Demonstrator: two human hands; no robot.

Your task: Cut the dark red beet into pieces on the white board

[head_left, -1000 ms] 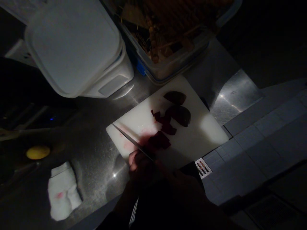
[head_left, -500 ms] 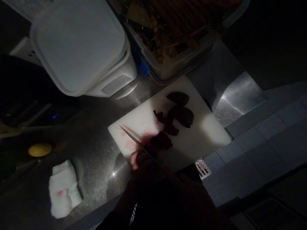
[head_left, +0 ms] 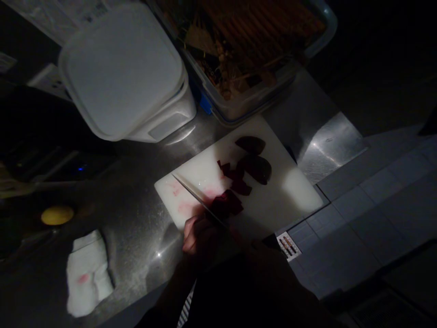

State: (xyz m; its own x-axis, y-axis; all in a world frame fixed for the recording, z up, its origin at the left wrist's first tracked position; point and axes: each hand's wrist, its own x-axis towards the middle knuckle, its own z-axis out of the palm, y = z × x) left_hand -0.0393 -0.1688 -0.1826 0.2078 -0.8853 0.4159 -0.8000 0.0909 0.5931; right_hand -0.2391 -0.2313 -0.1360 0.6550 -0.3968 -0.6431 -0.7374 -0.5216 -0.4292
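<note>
On a white cutting board (head_left: pixel 300 191) lie dark red beetroot pieces: two large chunks, one of them a rounded chunk (head_left: pixel 257 169), several small cut bits (head_left: pixel 241 184), and a sliced piece (head_left: pixel 228 203) close to the blade. My right hand (head_left: pixel 251 246), mostly lost in shadow, is closed around the handle of a kitchen knife (head_left: pixel 195 196); its blade points to the board's far left corner. On the near side of the blade, my left hand (head_left: pixel 198 234) rests at the board's near edge with fingers curled. Whatever lies under those fingers is hidden in the dark.
A white lidded tub (head_left: pixel 123 73) stands on a scale (head_left: pixel 170 123) behind the board. Beside it is a clear plastic box (head_left: pixel 239 107) of brownish items. A stained white cloth (head_left: pixel 88 273) and a yellow lemon-like fruit (head_left: pixel 57 215) lie left on the steel counter (head_left: pixel 136 228).
The view has shifted slightly. The knife and both hands stay at nearly the same place on the board, and the beetroot pieces lie as before.
</note>
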